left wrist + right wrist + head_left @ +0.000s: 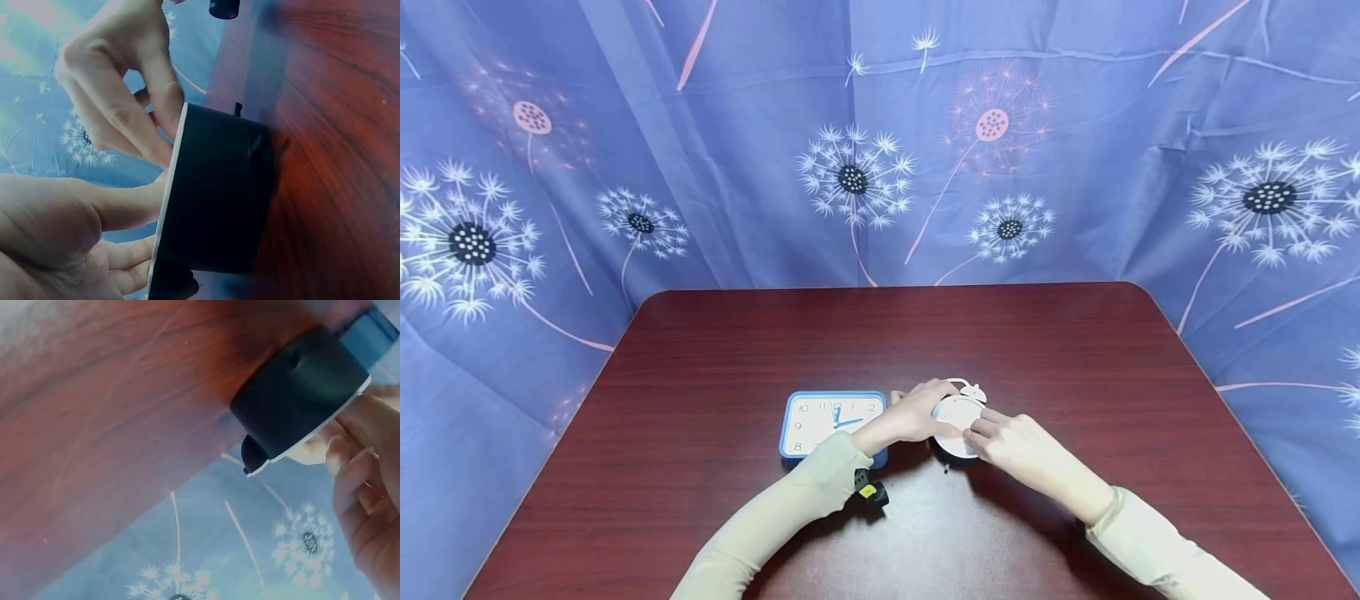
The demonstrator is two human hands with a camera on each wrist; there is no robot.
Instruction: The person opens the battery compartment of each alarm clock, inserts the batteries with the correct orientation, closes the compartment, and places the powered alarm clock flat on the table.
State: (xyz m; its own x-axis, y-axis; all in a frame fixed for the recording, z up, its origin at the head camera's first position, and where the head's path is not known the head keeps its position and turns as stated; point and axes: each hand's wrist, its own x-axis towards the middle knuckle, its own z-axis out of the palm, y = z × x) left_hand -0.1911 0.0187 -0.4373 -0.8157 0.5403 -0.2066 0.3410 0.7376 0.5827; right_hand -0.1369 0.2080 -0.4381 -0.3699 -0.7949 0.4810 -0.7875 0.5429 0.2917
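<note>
A round twin-bell alarm clock [957, 413] with a white front and dark side [215, 187] lies face up on the table. My left hand [919, 414] reaches over its upper left part, thumb extended across the front. In the left wrist view, that thumb and the fingers touch the white front. From the right, my right hand [1018, 443] meets the front with bent fingers [350, 481]. Whether they pinch anything there is hidden. Beside the left forearm lies a rectangular blue-framed clock [811, 421], partly covered by that wrist.
The dark red wooden table [700, 350] has a rounded far edge. Behind it hangs a blue curtain [760, 100] with dandelion prints. A small black device with a yellow mark [868, 490] sits at the left wrist.
</note>
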